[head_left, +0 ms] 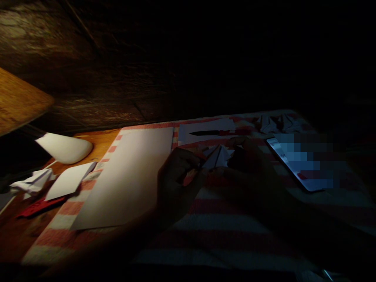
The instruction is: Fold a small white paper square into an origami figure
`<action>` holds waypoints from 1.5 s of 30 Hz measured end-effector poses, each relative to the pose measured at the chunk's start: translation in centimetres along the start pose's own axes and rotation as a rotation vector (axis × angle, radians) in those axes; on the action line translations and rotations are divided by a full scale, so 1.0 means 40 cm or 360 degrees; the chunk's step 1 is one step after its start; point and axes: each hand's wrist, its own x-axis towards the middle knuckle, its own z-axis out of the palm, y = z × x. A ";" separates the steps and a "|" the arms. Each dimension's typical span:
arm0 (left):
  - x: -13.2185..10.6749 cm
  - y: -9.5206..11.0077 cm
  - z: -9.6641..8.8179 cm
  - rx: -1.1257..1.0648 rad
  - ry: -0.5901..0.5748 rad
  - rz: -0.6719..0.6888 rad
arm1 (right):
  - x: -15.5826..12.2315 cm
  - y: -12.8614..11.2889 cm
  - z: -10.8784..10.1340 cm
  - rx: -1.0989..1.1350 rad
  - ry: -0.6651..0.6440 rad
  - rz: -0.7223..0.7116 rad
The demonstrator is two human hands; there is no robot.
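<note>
Between my two hands is a small folded piece of white paper (219, 158), its creased point facing up and away. My left hand (178, 182) pinches its left side with thumb and fingers. My right hand (245, 172), mostly in shadow, has its fingers closed around the right side. A large white sheet of paper (129, 176) lies flat just left of my left hand. Beyond my hands a knife (205, 133) with a dark blade and red handle rests on a smaller white sheet (188, 137).
A red and white striped cloth (164, 243) covers the table. A lit phone (293, 164) lies at the right, with folded paper shapes (267, 123) behind it. At the left are a white lamp head (64, 148), crumpled paper (33, 182), a paper piece (70, 180) and a red object (42, 206).
</note>
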 end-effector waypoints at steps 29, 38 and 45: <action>-0.003 -0.016 -0.001 0.0019 -0.0003 0.0095 | -0.003 -0.002 -0.038 -0.0691 -0.0190 -0.0816; -0.015 -0.034 -0.016 0.0090 -0.0069 0.0309 | -0.012 -0.026 -0.040 -0.0919 -0.0230 -0.1132; -0.007 -0.026 -0.022 0.0111 -0.0065 0.0564 | -0.018 -0.025 -0.045 -0.0976 -0.0156 -0.1225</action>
